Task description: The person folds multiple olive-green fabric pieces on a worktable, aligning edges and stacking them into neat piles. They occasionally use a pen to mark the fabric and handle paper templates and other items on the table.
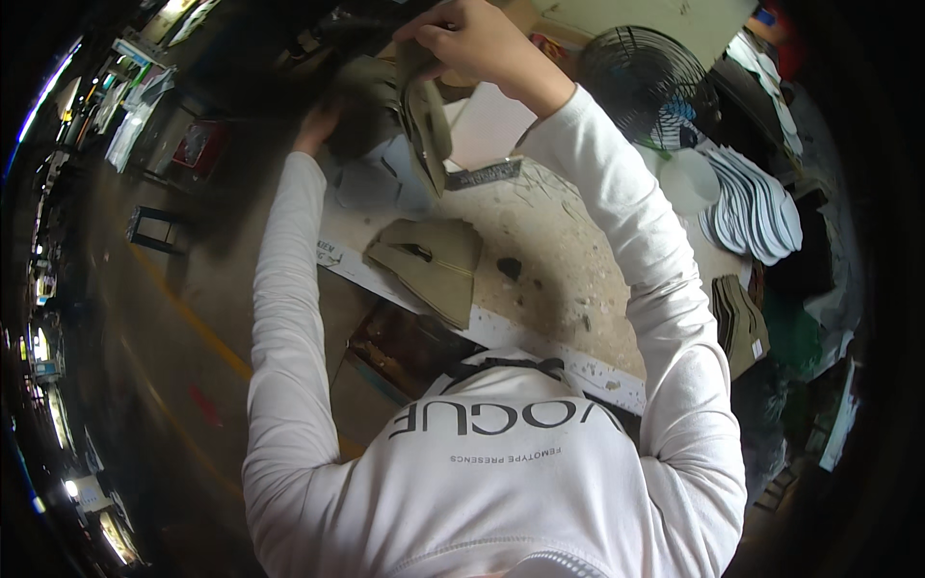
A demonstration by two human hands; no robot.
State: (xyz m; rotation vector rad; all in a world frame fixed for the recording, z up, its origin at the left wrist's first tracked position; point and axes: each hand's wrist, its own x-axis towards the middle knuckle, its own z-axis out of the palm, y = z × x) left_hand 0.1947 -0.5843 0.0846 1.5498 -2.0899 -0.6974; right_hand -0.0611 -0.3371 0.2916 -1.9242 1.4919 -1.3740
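Observation:
My right hand is raised at the top of the view, its fingers closed on the upper end of an olive fabric piece. The piece hangs down in folds toward the worktable. To the left, my left hand reaches into shadow beside dim olive material; its fingers are too dark and blurred to read. Nearer to me, a small stack of cut olive pieces with a slit lies at the table's front edge. Grey-white flat pieces lie below the hanging fabric.
A black wire-cage fan stands at the back right. Fanned grey-white pieces and a stack of olive pieces lie to the right. The worktable is worn and stained. A small dark stool stands on the floor at left.

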